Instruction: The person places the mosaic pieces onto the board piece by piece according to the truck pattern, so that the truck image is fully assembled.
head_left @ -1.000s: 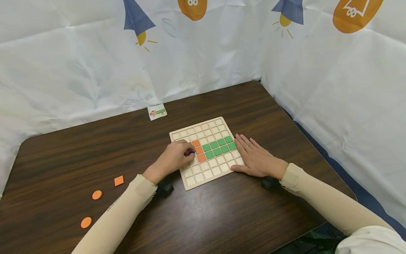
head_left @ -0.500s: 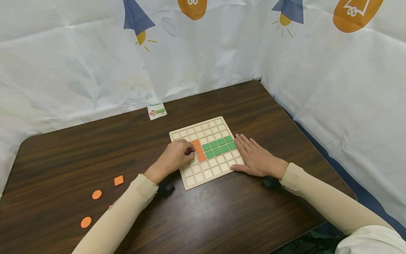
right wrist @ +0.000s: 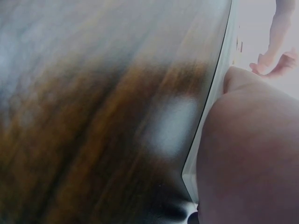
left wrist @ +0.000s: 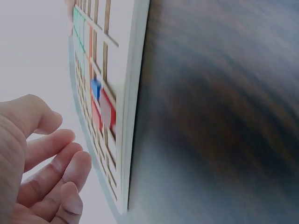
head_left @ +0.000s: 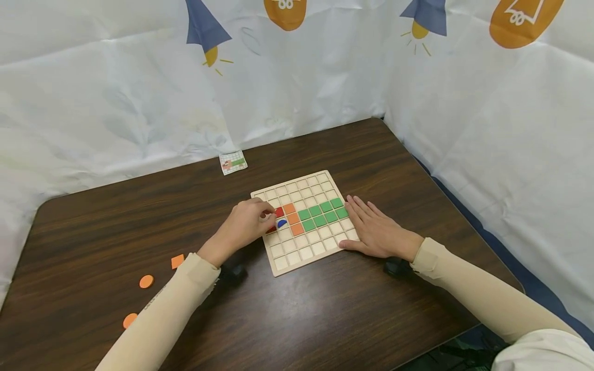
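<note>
Loosely bent and with nothing between the fingertips, my left hand (head_left: 247,222) hovers over the left part of the wooden grid board (head_left: 306,252). Beside its fingertips, a blue half-round piece (head_left: 281,223) and a red piece (head_left: 279,212) sit in cells; the left wrist view also shows the blue piece (left wrist: 96,88) near red tiles (left wrist: 108,111). A column of orange squares (head_left: 293,218) and two rows of green squares (head_left: 320,215) fill cells farther right. My right hand (head_left: 373,232) rests with straight fingers on the board's right edge.
An orange square (head_left: 177,261) and two orange discs (head_left: 146,281) lie on the dark wooden table (head_left: 297,319), left of the board and partly near my left sleeve. A small pattern card (head_left: 233,163) lies at the back, by the white curtain (head_left: 301,77).
My left hand has drawn back a little to the left from the board. The blue half-round piece and red pieces now show in cells. The right hand has stayed put.
</note>
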Demonstrator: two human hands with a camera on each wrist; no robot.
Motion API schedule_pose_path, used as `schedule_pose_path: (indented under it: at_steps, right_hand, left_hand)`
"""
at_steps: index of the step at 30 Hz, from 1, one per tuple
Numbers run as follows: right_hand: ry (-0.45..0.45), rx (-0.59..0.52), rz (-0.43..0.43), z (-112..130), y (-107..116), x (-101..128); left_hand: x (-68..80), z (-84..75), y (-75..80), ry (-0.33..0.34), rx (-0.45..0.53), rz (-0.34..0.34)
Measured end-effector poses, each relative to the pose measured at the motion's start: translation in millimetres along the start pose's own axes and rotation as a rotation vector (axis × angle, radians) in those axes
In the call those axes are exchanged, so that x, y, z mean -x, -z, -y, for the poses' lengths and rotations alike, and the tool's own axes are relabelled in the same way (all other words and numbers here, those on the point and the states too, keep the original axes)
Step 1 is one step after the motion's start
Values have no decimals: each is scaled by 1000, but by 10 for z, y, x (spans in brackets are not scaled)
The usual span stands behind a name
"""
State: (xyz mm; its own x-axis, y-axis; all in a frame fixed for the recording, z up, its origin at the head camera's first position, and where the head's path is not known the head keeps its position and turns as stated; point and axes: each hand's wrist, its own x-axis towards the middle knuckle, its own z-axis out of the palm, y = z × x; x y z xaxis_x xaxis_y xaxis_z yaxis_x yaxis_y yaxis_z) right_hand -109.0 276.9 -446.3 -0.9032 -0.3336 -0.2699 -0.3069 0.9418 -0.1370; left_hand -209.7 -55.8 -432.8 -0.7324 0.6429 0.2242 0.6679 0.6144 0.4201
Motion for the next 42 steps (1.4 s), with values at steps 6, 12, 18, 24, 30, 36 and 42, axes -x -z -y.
schedule_pose_path:
  at_steps: [6, 12, 18, 24, 30, 36, 42]
  right_hand:
    - [-1, 14, -1, -21, -15, 6]
    - [-2, 7, -4, -51, -28, 23]
    - [-3, 9, -1, -73, -33, 25]
    - [-4, 7, -4, -68, -24, 22]
    - [3, 6, -3, -43, -7, 22]
    - [7, 10, -4, -19, 6, 18]
    - [15, 8, -4, 2, 8, 17]
  left_hand:
    - [125, 136, 167, 45, -14, -16]
    - [274, 299, 329, 90, -23, -26]
    - [473, 460, 494, 104, -38, -16]
    - [699, 603, 678, 125, -51, -13]
    - [963, 725, 807, 146, -40, 32]
    - [1223, 856, 844, 147, -47, 56]
    - [1455, 938, 861, 181, -29, 75]
